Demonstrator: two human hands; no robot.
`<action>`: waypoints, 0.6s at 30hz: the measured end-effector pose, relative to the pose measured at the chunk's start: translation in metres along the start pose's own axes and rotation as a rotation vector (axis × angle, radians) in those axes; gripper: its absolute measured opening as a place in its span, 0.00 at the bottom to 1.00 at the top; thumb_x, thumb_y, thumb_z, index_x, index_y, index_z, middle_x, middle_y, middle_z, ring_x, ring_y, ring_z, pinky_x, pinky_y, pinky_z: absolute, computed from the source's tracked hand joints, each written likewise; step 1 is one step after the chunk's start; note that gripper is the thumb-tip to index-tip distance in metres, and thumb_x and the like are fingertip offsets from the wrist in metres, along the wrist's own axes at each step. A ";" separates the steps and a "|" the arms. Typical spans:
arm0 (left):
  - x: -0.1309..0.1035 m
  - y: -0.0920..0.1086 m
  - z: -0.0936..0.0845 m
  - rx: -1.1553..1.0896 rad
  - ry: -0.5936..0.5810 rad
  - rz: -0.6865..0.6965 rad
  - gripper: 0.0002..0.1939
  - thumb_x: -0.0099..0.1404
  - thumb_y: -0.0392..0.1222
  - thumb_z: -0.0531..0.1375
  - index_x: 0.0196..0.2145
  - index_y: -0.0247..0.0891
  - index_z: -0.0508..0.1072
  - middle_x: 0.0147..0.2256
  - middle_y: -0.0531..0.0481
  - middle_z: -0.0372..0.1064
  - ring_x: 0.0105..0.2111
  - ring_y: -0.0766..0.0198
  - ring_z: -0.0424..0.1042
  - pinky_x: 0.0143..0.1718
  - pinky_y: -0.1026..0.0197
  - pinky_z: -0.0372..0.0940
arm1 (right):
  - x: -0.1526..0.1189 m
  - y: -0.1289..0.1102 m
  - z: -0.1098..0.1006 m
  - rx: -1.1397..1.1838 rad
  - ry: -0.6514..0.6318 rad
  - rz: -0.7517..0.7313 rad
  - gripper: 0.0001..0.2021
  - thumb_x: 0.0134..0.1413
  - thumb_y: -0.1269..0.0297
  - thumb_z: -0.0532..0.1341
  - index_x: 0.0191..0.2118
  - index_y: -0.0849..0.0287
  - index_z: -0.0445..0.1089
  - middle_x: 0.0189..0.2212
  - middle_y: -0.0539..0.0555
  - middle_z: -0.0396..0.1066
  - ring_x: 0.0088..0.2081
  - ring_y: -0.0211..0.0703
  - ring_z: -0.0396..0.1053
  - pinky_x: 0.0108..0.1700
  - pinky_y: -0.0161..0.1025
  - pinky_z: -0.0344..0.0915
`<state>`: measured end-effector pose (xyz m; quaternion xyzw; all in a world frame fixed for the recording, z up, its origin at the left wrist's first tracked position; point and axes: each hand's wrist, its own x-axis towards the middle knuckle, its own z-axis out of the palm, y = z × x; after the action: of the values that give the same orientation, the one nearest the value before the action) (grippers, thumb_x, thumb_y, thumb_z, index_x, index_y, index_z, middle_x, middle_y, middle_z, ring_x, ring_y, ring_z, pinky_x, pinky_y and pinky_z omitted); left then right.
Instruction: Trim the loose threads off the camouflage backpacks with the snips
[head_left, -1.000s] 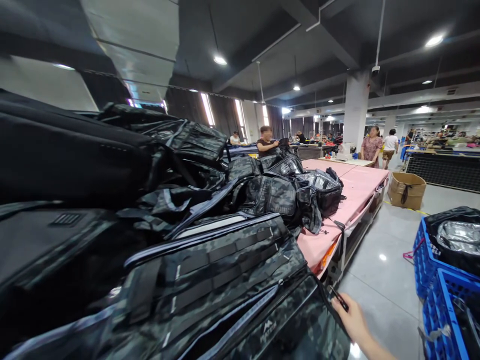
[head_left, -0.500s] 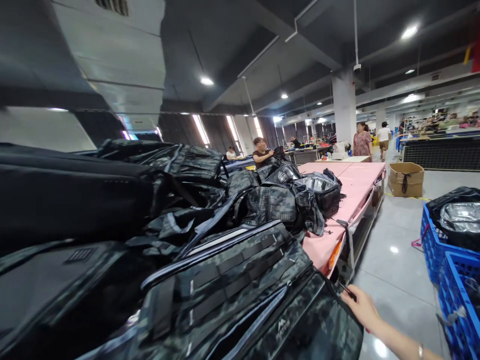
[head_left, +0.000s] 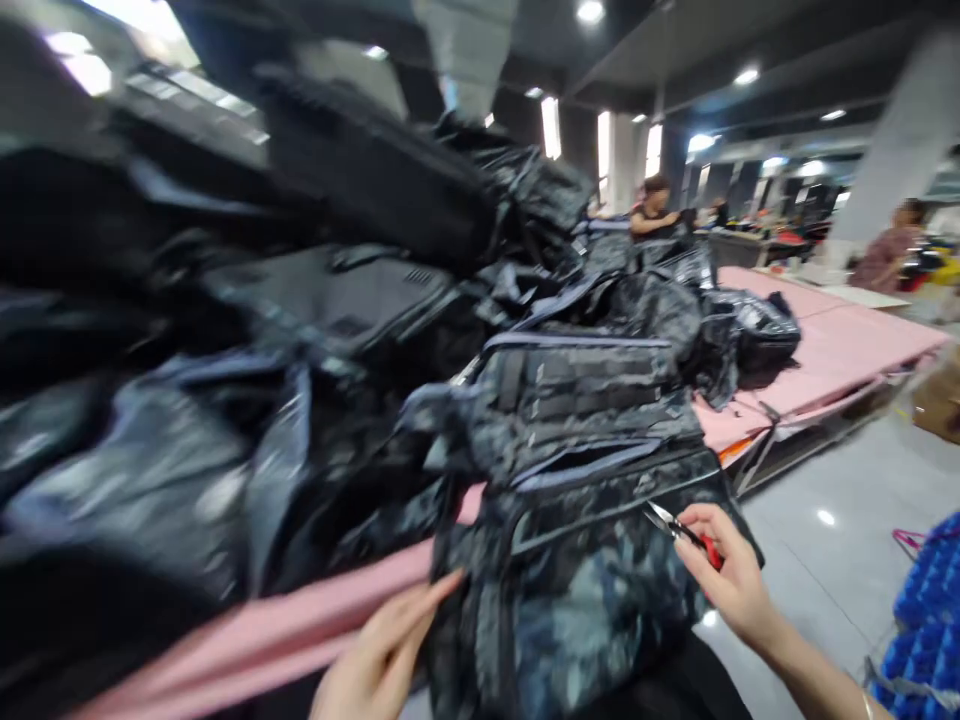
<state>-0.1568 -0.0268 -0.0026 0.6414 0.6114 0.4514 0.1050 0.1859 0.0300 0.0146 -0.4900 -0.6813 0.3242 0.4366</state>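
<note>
Workshop, head view: dark ceiling with round lights, a pale pillar (head_left: 900,150) at right and a glossy grey floor (head_left: 810,530).
Work surface: a long table (head_left: 855,345) covered in pink, running back to the right; more pink shows at lower left.
Bag pile: black and camouflage bags (head_left: 360,290) heaped across the left and centre, blurred at far left.
Front bag: a camouflage backpack (head_left: 600,590) lying nearest the hands, at lower centre; a pale-edged opening gapes toward its far side.
Right hand: fingers and thumb closed round the red-and-black handle of small snips (head_left: 679,530), the hand (head_left: 724,575) over the bag's right side.
Snips: blades pointing up-left over the bag; whether they touch it is unclear.
Left hand: the hand (head_left: 382,650) reaches the bag's left edge, index finger extended, others bent; whether it pinches fabric cannot be told.
People: one in dark clothing (head_left: 652,212) behind the pile, another (head_left: 889,255) beyond the table.
Right side: blue crates (head_left: 926,600) and a cardboard box (head_left: 937,395).
</note>
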 end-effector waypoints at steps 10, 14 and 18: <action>-0.030 0.011 0.002 0.025 0.011 -0.126 0.15 0.62 0.42 0.53 0.45 0.40 0.73 0.44 0.46 0.72 0.44 0.60 0.70 0.47 0.59 0.65 | 0.027 -0.074 0.069 -0.296 -0.399 -0.431 0.15 0.51 0.54 0.59 0.38 0.61 0.68 0.23 0.48 0.70 0.23 0.34 0.67 0.28 0.29 0.61; -0.041 0.007 0.006 0.067 0.082 -0.087 0.14 0.62 0.44 0.55 0.44 0.40 0.73 0.44 0.46 0.70 0.44 0.61 0.70 0.45 0.59 0.67 | 0.034 -0.092 0.096 -0.421 -0.495 -0.580 0.10 0.56 0.58 0.56 0.34 0.59 0.69 0.26 0.50 0.73 0.24 0.35 0.68 0.28 0.30 0.60; -0.040 0.005 0.014 0.176 0.147 -0.034 0.13 0.62 0.45 0.57 0.43 0.40 0.73 0.47 0.43 0.67 0.46 0.59 0.68 0.47 0.56 0.66 | 0.039 -0.106 0.115 -0.684 -0.569 -0.604 0.08 0.56 0.61 0.56 0.35 0.58 0.68 0.24 0.50 0.72 0.25 0.38 0.69 0.27 0.32 0.56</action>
<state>-0.1373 -0.0571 -0.0252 0.6028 0.6656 0.4399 0.0108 0.0349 0.0329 0.0712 -0.2791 -0.9501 0.0638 0.1240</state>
